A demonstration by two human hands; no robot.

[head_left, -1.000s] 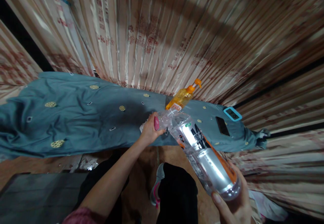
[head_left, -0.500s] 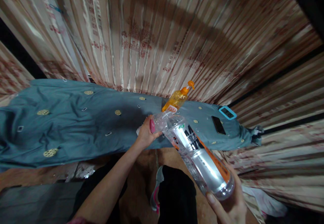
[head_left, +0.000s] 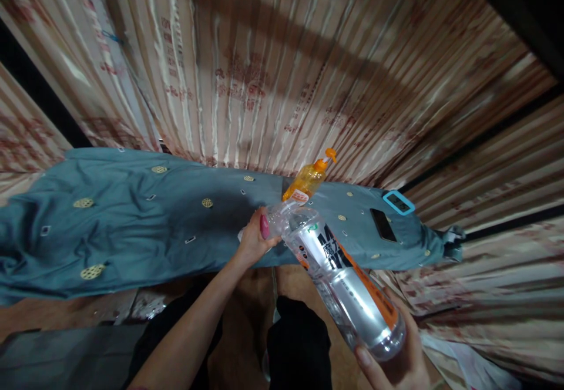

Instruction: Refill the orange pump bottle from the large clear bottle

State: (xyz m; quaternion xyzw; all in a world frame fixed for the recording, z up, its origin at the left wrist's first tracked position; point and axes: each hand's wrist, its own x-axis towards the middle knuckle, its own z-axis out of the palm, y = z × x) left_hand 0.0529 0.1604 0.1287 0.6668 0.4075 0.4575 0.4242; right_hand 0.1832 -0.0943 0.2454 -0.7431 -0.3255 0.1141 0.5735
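My right hand [head_left: 400, 352] is wrapped round the base of a large clear plastic drink bottle [head_left: 348, 284] with a silver, black and orange label. The bottle slants, its base near me and its neck pointing up and left. My left hand [head_left: 255, 240] is closed round a small clear plastic container [head_left: 275, 217] with a pink part. The bottle's neck end meets this container; whether it sits inside or just against it, I cannot tell. Just behind them a yellow pump bottle [head_left: 306, 180] with an orange pump head stands on the teal cloth [head_left: 141, 225].
To the right on the cloth lie a dark phone [head_left: 382, 224] and a blue-rimmed digital clock [head_left: 399, 202]. A pleated patterned curtain [head_left: 247, 84] hangs behind the cloth-covered surface. My dark-clothed legs [head_left: 299, 343] are below, above a brown floor.
The whole scene sits slightly lower in view, and my leg on the right has shifted a little left. Both hands keep their holds, with the bottle at much the same slant.
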